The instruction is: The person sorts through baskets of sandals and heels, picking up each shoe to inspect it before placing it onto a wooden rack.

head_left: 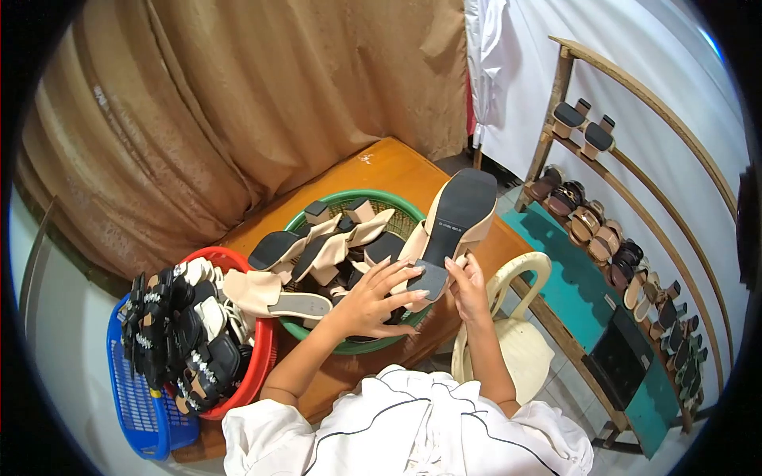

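A beige heeled sandal (456,214) is held up, its black sole facing the camera and its heel end toward me. My right hand (467,292) pinches the heel end at its right side. On the other side, my left hand (381,300) has its fingers spread, with fingertips at the heel's left edge. Below and left of it, a green basket (367,193) holds several beige sandals with black soles and block heels. One beige sandal (298,305) lies across the basket's left rim, its grey insole facing up.
A red basket (266,369) of black and white sandals and a blue basket (136,404) stand left. They adjoin the wooden table (397,163). At right are a cream chair (516,349) and a wooden rack (635,178) with several shoes. Brown curtains hang behind.
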Available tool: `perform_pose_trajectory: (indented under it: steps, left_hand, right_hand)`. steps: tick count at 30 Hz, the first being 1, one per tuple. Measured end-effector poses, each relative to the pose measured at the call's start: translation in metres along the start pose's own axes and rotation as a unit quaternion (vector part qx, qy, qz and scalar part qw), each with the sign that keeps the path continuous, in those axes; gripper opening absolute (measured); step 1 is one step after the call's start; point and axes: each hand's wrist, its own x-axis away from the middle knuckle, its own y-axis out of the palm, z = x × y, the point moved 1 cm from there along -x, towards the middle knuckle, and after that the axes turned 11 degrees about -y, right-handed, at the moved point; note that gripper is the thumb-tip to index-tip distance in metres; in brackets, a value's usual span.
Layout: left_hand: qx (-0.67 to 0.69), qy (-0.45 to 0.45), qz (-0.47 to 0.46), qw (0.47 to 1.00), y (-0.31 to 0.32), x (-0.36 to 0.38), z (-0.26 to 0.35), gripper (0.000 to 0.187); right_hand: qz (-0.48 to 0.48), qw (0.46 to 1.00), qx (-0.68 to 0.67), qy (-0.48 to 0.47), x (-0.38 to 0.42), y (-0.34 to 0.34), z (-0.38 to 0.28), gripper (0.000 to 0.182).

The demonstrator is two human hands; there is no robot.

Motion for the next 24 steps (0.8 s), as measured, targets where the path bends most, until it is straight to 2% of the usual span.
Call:
perform_pose_trajectory:
  steps: [6,10,11,14,15,16,18,19,22,23,24]
  left_hand:
    - [0.009,0.060,-0.085,0.995,0.013,-0.051,0.001,0.070]
    - [-0.015,0.109,-0.111,0.988,0.037,-0.086,0.006,0.066]
    - [-0.027,0.095,-0.103,0.990,0.041,-0.095,0.013,0.075]
    - [0.221,-0.003,-0.051,0.974,0.077,-0.120,0.018,0.091]
    - [0.224,-0.078,-0.090,0.967,0.088,-0.128,0.019,0.101]
    - [0.330,-0.117,-0.109,0.931,0.101,-0.135,0.019,0.102]
    - [0.523,-0.194,-0.146,0.817,0.132,-0.144,0.019,0.105]
    - [0.572,-0.234,-0.165,0.769,0.143,-0.148,0.019,0.107]
    - [0.609,-0.212,-0.104,0.757,0.154,-0.153,0.040,0.107]
    - [0.576,-0.205,-0.031,0.790,0.160,-0.158,0.041,0.100]
    - [0.584,-0.206,-0.031,0.784,0.162,-0.161,0.041,0.093]
  right_hand:
    - [0.027,0.998,0.032,-0.056,-0.012,-0.052,-0.031,0.015]
    - [0.123,0.985,0.069,-0.100,-0.022,-0.070,-0.077,0.016]
    - [0.100,0.982,0.117,-0.109,-0.023,-0.091,-0.084,0.015]
    - [0.091,0.978,0.119,-0.143,-0.031,-0.123,-0.096,0.019]
    - [0.106,0.977,0.107,-0.149,-0.030,-0.122,-0.102,0.019]
    - [0.122,0.976,0.094,-0.154,-0.028,-0.118,-0.107,0.019]
    - [0.139,0.973,0.082,-0.163,-0.026,-0.121,-0.116,0.019]
    - [0.141,0.972,0.082,-0.167,-0.026,-0.127,-0.116,0.019]
    - [0.166,0.957,0.097,-0.216,-0.026,-0.125,-0.115,0.024]
    - [0.177,0.951,0.102,-0.233,-0.026,-0.123,-0.112,0.025]
    - [0.189,0.944,0.107,-0.250,-0.025,-0.120,-0.110,0.026]
